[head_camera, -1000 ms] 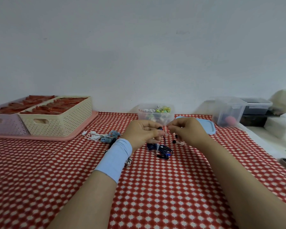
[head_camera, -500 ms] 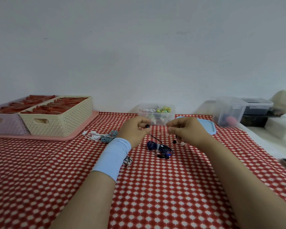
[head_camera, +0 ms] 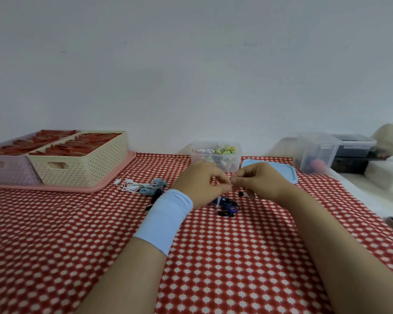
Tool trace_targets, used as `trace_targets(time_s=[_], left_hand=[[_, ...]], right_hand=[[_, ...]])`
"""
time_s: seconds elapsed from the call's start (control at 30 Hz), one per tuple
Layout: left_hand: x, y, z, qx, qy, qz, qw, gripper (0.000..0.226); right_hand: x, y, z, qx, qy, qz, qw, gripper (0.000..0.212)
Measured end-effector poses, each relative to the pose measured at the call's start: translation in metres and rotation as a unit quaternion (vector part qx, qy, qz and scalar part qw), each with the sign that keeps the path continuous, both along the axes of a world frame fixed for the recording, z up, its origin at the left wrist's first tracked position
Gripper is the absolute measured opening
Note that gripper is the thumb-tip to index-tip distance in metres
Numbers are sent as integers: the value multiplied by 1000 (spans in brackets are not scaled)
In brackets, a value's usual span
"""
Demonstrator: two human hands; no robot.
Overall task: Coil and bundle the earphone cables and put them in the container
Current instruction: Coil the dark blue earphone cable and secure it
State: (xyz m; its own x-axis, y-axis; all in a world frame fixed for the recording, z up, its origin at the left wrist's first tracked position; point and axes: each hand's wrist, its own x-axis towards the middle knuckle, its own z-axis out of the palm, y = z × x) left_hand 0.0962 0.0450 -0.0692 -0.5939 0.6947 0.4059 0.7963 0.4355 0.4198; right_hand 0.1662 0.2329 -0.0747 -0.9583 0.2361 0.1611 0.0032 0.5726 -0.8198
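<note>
Item: dark blue earphone cable, a loose heap on the red-checked desk, at 6 o'clock of the hands. Left hand and right hand: fingertips meeting, both pinching a thin strand of it (one earbud dangles beneath the right). Clear container, part-filled with coiled bundles, at 12 o'clock; white and pale-blue earphones at 9 o'clock

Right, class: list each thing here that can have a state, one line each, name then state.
left hand: fingers curled, pinching the dark blue earphone cable
right hand: pinching the same cable, fingertips meeting the left's
dark blue earphone cable: partly coiled on the cloth
container: open, lid off, holding bundled earphones
blue lid: lying flat beside the container
white earphones: loose, uncoiled
</note>
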Motion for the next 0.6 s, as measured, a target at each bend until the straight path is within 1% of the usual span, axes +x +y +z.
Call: trace_targets(time_s=[0.07, 0.13, 0.2, 0.3, 0.37, 0.47, 0.6], left_hand=[[12, 7, -1, -68, -4, -46, 997, 21], [12, 9, -3, -118, -8, -59, 991, 22], [8, 6, -3, -121, -40, -60, 990, 20], [5, 1, -2, -129, -62, -49, 988, 34], [6, 1, -2, -137, -61, -41, 988, 41], [3, 3, -3, -150, -48, -51, 986, 39], [1, 4, -6, -189, -32, -84, 978, 30]], right_hand=[[-1, 1, -1, 15, -4, -5, 1000, 10], [-1, 0, -2, 24, -10, -8, 1000, 10], [-2, 0, -4, 30, -14, -11, 999, 11], [-3, 0, -4, 23, -14, -8, 1000, 10], [-2, 0, -4, 13, -13, 2, 1000, 7], [-1, 0, -3, -2, -8, 6, 1000, 3], [0, 0, -2, -19, 0, -1, 1000, 5]])
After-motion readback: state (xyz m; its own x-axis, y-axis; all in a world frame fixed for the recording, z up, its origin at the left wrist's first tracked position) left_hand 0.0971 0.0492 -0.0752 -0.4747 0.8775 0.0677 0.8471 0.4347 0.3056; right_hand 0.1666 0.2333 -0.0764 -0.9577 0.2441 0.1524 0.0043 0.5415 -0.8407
